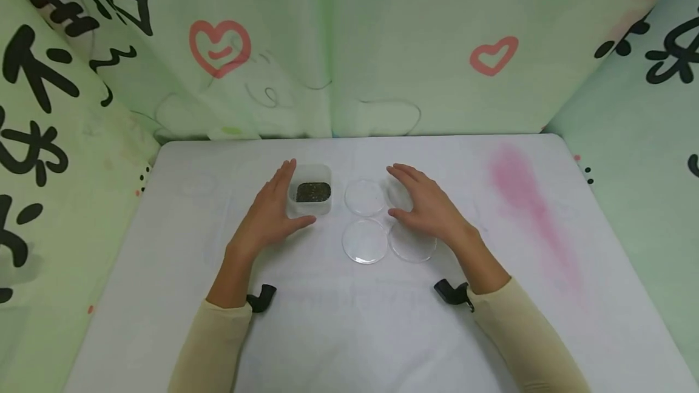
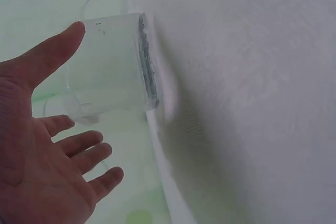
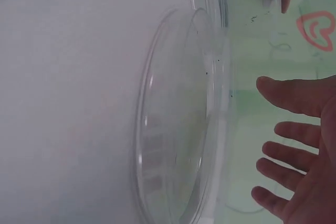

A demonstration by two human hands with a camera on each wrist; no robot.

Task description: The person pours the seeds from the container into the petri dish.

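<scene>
My left hand [image 1: 269, 211] is beside a clear square-sided plastic container [image 1: 311, 208], with thumb and fingers spread around its left side. Dark grains [image 1: 314, 192] lie in the bottom of that container. In the left wrist view the thumb overlaps the container's upper edge, and the fingers are spread apart. My right hand [image 1: 428, 202] hovers over the right-hand pair of several round, clear petri dishes, its fingers extended and holding nothing. It partly hides the far right petri dish [image 1: 397, 198] and overlaps the near right petri dish [image 1: 413, 247].
Two more petri dishes, a far one [image 1: 364, 198] and a near one [image 1: 364, 250], lie between the container and the right-hand pair. A white cloth with a pink stain [image 1: 524, 199] covers the table [image 1: 349, 326]. Green curtains [image 1: 371, 47] with drawings enclose its back and sides.
</scene>
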